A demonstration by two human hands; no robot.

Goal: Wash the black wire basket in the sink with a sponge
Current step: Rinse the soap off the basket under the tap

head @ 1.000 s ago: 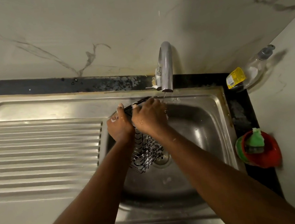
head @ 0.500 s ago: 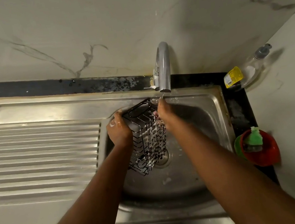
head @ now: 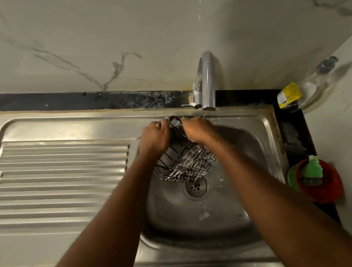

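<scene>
The black wire basket (head: pixel 184 161) hangs tilted over the sink (head: pixel 251 145), held up off the basin floor by both my hands, its lower wires streaked with white suds. Far to the left lies the ribbed draining board (head: pixel 63 172). Next comes my left hand (head: pixel 154 139): its fingers (head: pixel 162 124) are curled over the basket's top rim, pinching the wire. Just beside it, my right hand (head: pixel 197 130) grips the same rim from the other side, curled tight. Neither hand holds a sponge. Above my right hand the tap (head: pixel 207 81) lets down a thin stream of water (head: pixel 204 114) that lands at the rim near my knuckles. Under the basket's low corner sits the drain (head: pixel 195 187). Further right, on the dark tabletop (head: pixel 293 135), a clear bottle with a yellow label (head: pixel 305 92) leans in the corner. Nearer me the green sponge (head: pixel 313 166) stands in a red holder (head: pixel 323 187), well apart from the basket.

I take this for the rinse. The wire is thin, wet and soapy, and I hold it only at one end, so it could slide through my grip and clatter into the basin. The stream is narrow and strikes high, so unless I turn the basket, the suds low down may stay put. If I reach for the sponge, one hand alone must carry the tilted weight, and the basket could swing.
</scene>
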